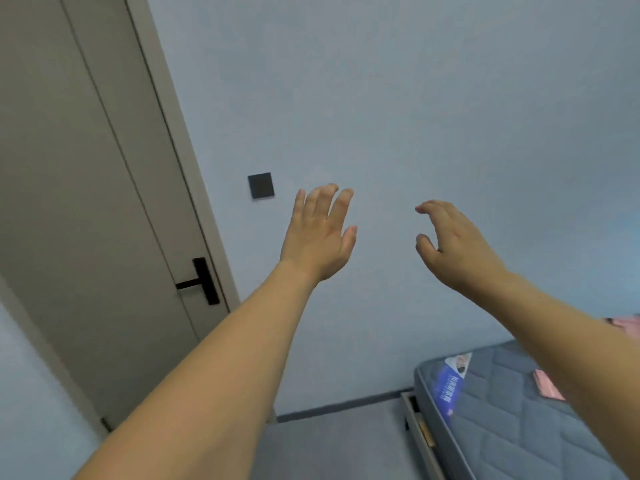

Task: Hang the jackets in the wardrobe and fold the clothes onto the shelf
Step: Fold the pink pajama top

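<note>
At the far left stands a closed grey-brown door (86,202) with a dark lever handle (202,282) near its right side, set in a lighter frame. Right of the frame, a small dark square switch plate (260,185) sits on the pale blue wall (415,98). Just right of the plate, the left hand (320,237) is raised in the air on a bare forearm, its fingers (327,202) straight and spread a little, thumb out to the side, holding nothing and touching nothing. Well apart from it, the right hand (457,245) is also raised, its fingers (434,207) loosely bent with the thumb below them, an empty gap between, gripping nothing. Below, a dark skirting strip runs along the foot of the wall above a grey floor (339,441). In the lower right corner lies a bed with a grey quilted mattress (512,420), bearing a blue and white label (452,379) at its near-left corner. On the mattress, partly hidden behind the right forearm, lies a pink item (549,385); more pink cloth (627,323) shows at the right edge, too cut off to tell what garment it is.
</note>
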The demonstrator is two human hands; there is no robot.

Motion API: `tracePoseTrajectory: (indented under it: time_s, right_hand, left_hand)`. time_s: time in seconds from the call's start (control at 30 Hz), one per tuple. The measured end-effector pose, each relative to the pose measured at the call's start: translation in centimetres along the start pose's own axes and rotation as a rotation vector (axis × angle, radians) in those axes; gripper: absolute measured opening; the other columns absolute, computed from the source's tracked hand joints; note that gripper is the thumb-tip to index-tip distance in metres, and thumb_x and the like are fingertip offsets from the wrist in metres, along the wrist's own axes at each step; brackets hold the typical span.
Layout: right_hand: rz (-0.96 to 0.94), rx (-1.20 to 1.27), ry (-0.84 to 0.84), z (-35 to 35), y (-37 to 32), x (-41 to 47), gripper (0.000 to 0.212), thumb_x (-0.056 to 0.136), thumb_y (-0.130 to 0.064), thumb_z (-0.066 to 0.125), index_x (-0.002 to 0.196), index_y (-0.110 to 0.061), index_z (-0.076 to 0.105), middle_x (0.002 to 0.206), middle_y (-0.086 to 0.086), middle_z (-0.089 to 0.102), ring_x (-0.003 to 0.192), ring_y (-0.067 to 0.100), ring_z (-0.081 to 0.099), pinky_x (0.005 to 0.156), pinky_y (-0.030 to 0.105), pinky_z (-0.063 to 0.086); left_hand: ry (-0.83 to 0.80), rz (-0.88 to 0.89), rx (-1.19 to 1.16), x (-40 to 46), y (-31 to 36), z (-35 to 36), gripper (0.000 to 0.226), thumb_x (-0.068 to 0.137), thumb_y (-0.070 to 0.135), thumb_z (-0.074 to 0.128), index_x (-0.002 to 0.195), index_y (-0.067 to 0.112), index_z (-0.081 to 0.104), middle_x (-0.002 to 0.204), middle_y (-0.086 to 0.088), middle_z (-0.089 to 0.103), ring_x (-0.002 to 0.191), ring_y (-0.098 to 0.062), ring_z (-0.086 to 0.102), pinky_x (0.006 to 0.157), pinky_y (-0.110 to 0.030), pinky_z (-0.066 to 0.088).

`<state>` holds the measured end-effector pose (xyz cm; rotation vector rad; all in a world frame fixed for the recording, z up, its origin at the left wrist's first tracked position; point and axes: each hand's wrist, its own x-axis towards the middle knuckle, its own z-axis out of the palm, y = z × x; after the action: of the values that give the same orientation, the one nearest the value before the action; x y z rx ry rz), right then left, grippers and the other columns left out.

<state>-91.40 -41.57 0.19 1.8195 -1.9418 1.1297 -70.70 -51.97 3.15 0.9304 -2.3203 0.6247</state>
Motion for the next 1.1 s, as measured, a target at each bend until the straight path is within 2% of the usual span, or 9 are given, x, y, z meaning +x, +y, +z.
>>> tracePoseTrajectory:
  time_s: [0.13, 0.3, 0.5, 0.67, 0.77, 0.9, 1.1]
  right_hand:
    - [0.200, -0.091, -0.047, -1.9, 11.9, -3.2, 0.047, 0.094, -0.015, 0.051, 0.139, -0.006, 0.045, 0.145, 0.011, 0.045, 0.132, 0.026, 0.042, 0.111, 0.033, 0.029]
    - [0.454, -0.139, -0.085, -4.6, 25.0, -7.7, 0.046, 0.093, -0.010, 0.053, 0.138, -0.001, 0.046, 0.143, 0.017, 0.045, 0.129, 0.032, 0.044, 0.108, 0.035, 0.030]
    - [0.666, -0.120, -0.071, -5.6, 37.0, -12.5, 0.045, 0.091, -0.004, 0.053, 0.136, -0.001, 0.048, 0.137, 0.019, 0.049, 0.126, 0.032, 0.045, 0.102, 0.032, 0.030]
    - [0.818, -0.119, -0.113, -4.2, 46.7, -15.0, 0.049, 0.087, -0.004, 0.058, 0.135, 0.001, 0.048, 0.134, 0.022, 0.051, 0.121, 0.038, 0.048, 0.101, 0.042, 0.037]
    - [0.914, -0.149, -0.102, -1.7, 53.4, -16.4, 0.049, 0.086, -0.004, 0.058, 0.134, 0.004, 0.049, 0.132, 0.023, 0.051, 0.121, 0.040, 0.049, 0.099, 0.043, 0.038]
    - [0.992, -0.203, -0.199, 4.5, 63.9, -18.9, 0.051, 0.086, -0.005, 0.057, 0.134, 0.007, 0.046, 0.133, 0.023, 0.050, 0.120, 0.041, 0.049, 0.098, 0.043, 0.038]
    - [0.999, -0.248, -0.234, 16.4, 81.7, -24.9, 0.052, 0.086, -0.003, 0.056, 0.137, 0.003, 0.046, 0.139, 0.018, 0.049, 0.125, 0.036, 0.049, 0.103, 0.040, 0.037]
  left_hand:
    - [-0.109, 0.120, -0.069, 4.8, 8.5, 8.0, 0.059, 0.101, 0.039, 0.040, 0.153, 0.015, 0.025, 0.154, -0.007, 0.027, 0.142, -0.027, 0.024, 0.123, -0.050, 0.004]
    - [-0.177, 0.214, -0.135, 9.8, 18.1, 15.1, 0.059, 0.101, 0.040, 0.039, 0.153, 0.016, 0.025, 0.155, -0.007, 0.026, 0.143, -0.027, 0.024, 0.123, -0.049, 0.003]
    - [-0.291, 0.348, -0.207, 14.6, 28.0, 23.4, 0.058, 0.099, 0.037, 0.042, 0.152, 0.017, 0.028, 0.155, -0.008, 0.028, 0.142, -0.028, 0.026, 0.122, -0.049, 0.005]
    - [-0.483, 0.363, -0.226, 17.7, 34.4, 32.5, 0.059, 0.100, 0.037, 0.039, 0.153, 0.018, 0.021, 0.159, -0.009, 0.019, 0.146, -0.027, 0.017, 0.122, -0.048, 0.005]
    - [-0.571, 0.436, -0.256, 19.3, 39.4, 39.6, 0.060, 0.099, 0.034, 0.041, 0.154, 0.018, 0.020, 0.159, -0.010, 0.017, 0.146, -0.028, 0.017, 0.122, -0.048, 0.006]
    - [-0.731, 0.509, -0.337, 19.9, 48.1, 51.8, 0.062, 0.097, 0.031, 0.044, 0.153, 0.019, 0.021, 0.159, -0.010, 0.015, 0.145, -0.029, 0.018, 0.121, -0.046, 0.009]
    - [-1.042, 0.602, -0.350, 14.5, 62.7, 73.9, 0.053, 0.096, 0.024, 0.040, 0.147, 0.015, 0.029, 0.151, -0.009, 0.026, 0.136, -0.031, 0.029, 0.110, -0.045, 0.031]
